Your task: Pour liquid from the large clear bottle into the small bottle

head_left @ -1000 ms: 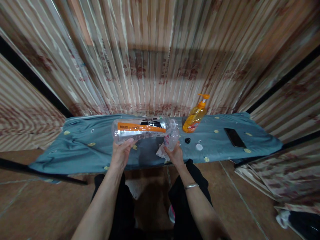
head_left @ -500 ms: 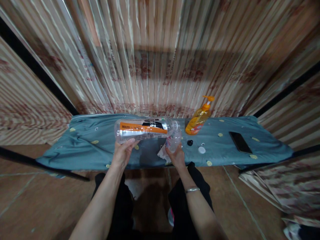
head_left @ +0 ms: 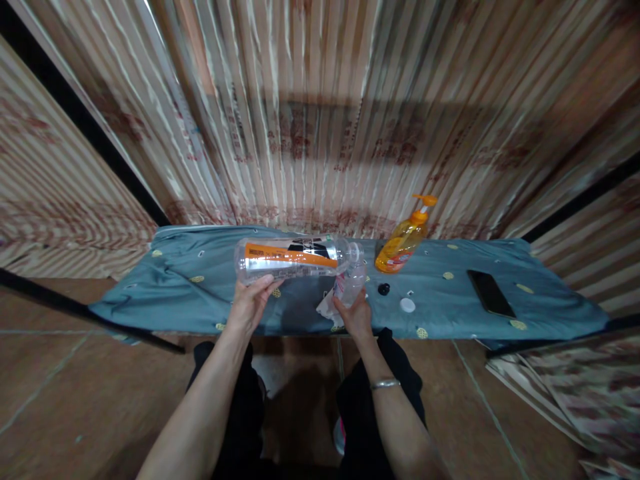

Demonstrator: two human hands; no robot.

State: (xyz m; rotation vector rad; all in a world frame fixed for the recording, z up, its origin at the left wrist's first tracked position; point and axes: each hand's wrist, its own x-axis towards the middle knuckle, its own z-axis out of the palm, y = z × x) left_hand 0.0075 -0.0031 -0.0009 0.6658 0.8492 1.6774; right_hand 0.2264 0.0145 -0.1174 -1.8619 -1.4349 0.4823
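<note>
My left hand (head_left: 251, 303) is closed around the base end of a large clear plastic bottle (head_left: 290, 259) with an orange, silver and black label. This bottle lies nearly level in the air, its mouth pointing right. Its open neck meets the top of a smaller clear plastic bottle (head_left: 353, 280), which stands roughly upright with a slight tilt. My right hand (head_left: 356, 313) grips that small bottle low down. Beside the right hand, a crumpled whitish tissue or wrapper (head_left: 327, 308) rests on the cloth. Whether liquid passes between the bottles I cannot tell.
A blue-green patterned cloth (head_left: 200, 307) covers the narrow surface. Right of the bottles stand an orange pump bottle (head_left: 401, 243), a small black cap (head_left: 383, 289), a white cap (head_left: 407, 305) and a black phone (head_left: 491, 293). Striped curtains (head_left: 310, 120) hang behind, between dark poles (head_left: 100, 140).
The view has shifted slightly, so the things on the cloth appear a little further right. Both hands keep their hold, and the two bottles stay mouth to mouth.
</note>
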